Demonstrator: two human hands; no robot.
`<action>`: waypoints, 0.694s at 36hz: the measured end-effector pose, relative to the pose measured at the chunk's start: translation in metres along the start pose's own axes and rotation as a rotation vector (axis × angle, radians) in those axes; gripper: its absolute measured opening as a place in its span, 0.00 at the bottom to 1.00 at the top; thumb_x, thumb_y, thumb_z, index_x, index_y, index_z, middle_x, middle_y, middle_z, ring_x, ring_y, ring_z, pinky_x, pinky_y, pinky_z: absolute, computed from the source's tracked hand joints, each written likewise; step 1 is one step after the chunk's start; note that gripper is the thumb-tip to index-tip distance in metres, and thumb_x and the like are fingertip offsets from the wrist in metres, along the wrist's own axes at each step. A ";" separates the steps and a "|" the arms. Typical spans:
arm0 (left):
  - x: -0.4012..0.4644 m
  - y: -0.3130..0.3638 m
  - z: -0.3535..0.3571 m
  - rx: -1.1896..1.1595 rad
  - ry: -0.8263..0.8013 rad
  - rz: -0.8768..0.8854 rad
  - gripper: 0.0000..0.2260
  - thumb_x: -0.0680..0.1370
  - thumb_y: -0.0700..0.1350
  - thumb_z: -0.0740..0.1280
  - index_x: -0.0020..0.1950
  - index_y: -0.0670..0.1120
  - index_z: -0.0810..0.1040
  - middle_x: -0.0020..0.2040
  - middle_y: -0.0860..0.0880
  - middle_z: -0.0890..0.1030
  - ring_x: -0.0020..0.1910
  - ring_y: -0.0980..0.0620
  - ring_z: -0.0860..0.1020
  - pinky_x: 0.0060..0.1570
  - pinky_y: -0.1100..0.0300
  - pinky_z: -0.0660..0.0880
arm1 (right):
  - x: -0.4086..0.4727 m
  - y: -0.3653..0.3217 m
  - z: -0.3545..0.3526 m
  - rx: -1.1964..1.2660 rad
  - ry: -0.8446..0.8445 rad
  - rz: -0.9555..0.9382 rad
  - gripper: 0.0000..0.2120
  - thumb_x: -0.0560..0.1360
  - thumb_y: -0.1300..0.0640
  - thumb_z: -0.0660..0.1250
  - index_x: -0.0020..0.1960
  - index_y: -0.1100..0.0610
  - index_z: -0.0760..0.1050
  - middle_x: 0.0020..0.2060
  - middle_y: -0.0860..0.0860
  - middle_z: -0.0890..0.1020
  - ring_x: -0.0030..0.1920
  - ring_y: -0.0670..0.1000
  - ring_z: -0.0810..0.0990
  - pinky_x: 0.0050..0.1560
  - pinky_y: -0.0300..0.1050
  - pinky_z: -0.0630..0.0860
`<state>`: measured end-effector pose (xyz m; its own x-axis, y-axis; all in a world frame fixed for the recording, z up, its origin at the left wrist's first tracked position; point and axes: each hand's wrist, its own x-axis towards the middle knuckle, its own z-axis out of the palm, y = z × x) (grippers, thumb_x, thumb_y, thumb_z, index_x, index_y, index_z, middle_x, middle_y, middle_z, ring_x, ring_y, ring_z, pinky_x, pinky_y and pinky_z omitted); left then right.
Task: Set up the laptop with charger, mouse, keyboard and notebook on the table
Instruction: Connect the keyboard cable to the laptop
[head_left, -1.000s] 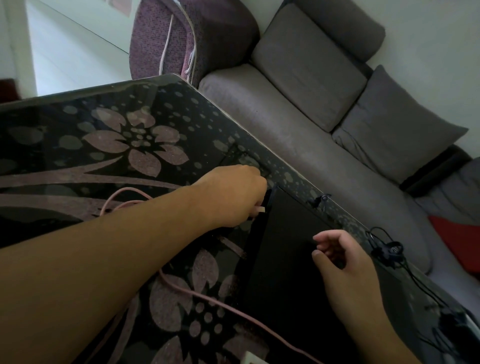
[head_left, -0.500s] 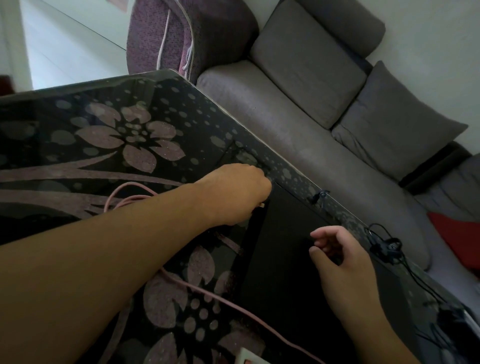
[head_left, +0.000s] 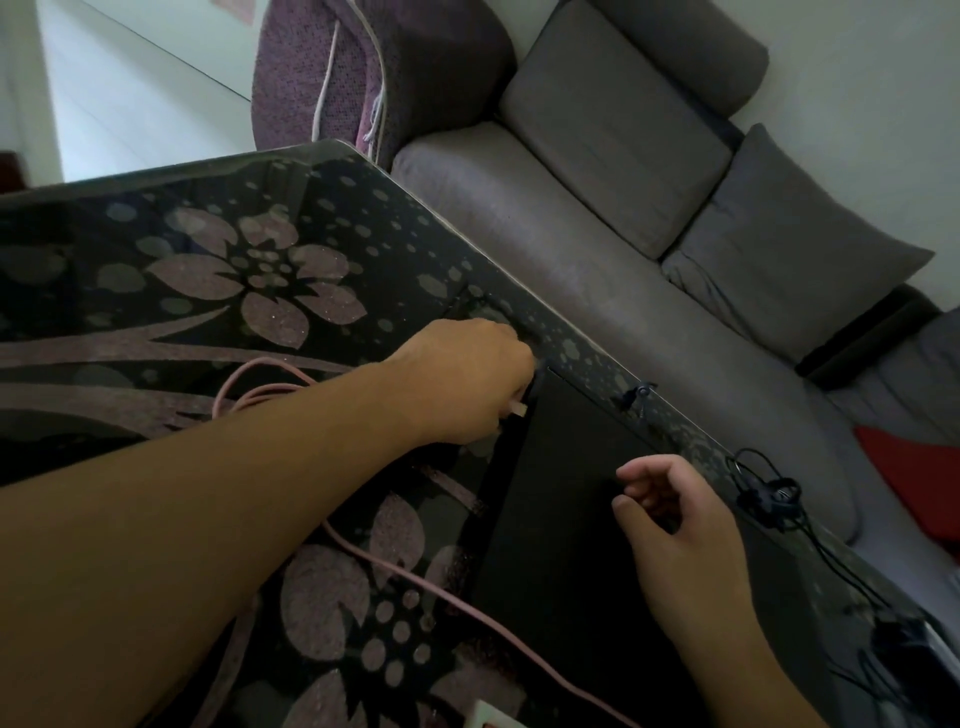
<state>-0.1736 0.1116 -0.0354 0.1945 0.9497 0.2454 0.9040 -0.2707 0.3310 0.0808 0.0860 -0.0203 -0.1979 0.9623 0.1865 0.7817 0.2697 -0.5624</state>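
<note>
A: What changed since half a second ago? We see little: left hand (head_left: 467, 382) is still at the closed laptop's (head_left: 576, 499) upper-left corner, and the pale plug tip (head_left: 518, 409) shows a bit more.

B: Agreed. Left hand pinches that plug against the laptop's side edge. Right hand (head_left: 675, 525) hovers over the lid, fingers loosely curled, holding nothing.

A: Counts: one laptop, one pink charger cable (head_left: 270, 384), two hands, one black earphone tangle (head_left: 769, 493) at right.

B: The laptop sits center-right, close to the far rim of the floral glass table (head_left: 208, 270). We see open tabletop in the upper left; a grey sofa (head_left: 597, 234) lies beyond the rim.
</note>
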 end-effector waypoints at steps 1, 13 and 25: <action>0.000 0.000 -0.002 -0.017 0.014 -0.027 0.06 0.80 0.45 0.68 0.56 0.52 0.78 0.53 0.52 0.77 0.47 0.53 0.77 0.46 0.55 0.79 | 0.000 0.000 0.000 0.001 -0.002 0.004 0.14 0.76 0.64 0.72 0.50 0.44 0.79 0.46 0.44 0.81 0.47 0.41 0.79 0.48 0.40 0.74; -0.009 -0.004 -0.010 -0.130 0.037 -0.098 0.07 0.81 0.43 0.69 0.54 0.54 0.74 0.46 0.54 0.77 0.43 0.55 0.79 0.46 0.54 0.82 | -0.001 0.000 0.000 0.017 0.000 0.012 0.14 0.76 0.64 0.72 0.50 0.44 0.79 0.46 0.45 0.81 0.47 0.42 0.79 0.49 0.41 0.75; -0.004 0.002 -0.013 0.000 -0.007 -0.091 0.11 0.81 0.39 0.67 0.41 0.50 0.72 0.46 0.49 0.77 0.42 0.50 0.79 0.47 0.52 0.82 | 0.000 0.000 -0.001 0.006 -0.008 0.013 0.14 0.76 0.63 0.72 0.51 0.44 0.78 0.46 0.44 0.81 0.47 0.41 0.79 0.48 0.40 0.74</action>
<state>-0.1779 0.1050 -0.0235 0.1146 0.9714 0.2081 0.9178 -0.1837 0.3520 0.0815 0.0856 -0.0196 -0.1923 0.9660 0.1728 0.7807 0.2573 -0.5695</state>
